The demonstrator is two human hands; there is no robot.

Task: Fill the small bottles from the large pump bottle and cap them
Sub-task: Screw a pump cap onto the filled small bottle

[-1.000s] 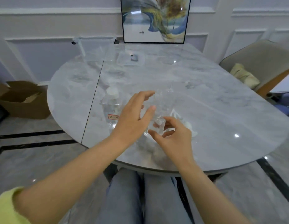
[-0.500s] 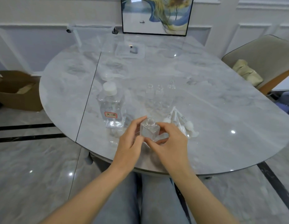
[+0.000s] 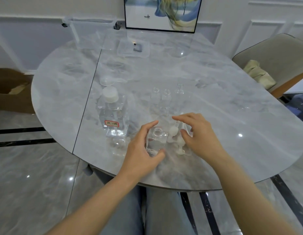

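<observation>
Pump bottle (image 3: 113,114) standing capped toward the table's (image 3: 232,116) left edge. Small bottle (image 3: 155,139) open-mouthed near the front edge, clamped in left hand (image 3: 142,150) between thumb and fingers. Just right, caps (image 3: 176,134) under right hand (image 3: 199,134), fingers spread, nothing held.

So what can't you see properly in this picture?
All in the head view:
- Pile of white pump caps: partly hidden beneath the right hand, so they cannot be counted.
- Small clear square bottle: the left hand covers its side; its fill level is unclear.
- Red label on the large clear bottle: too blurred to read.
- Framed painting: cut off by the top edge.
</observation>
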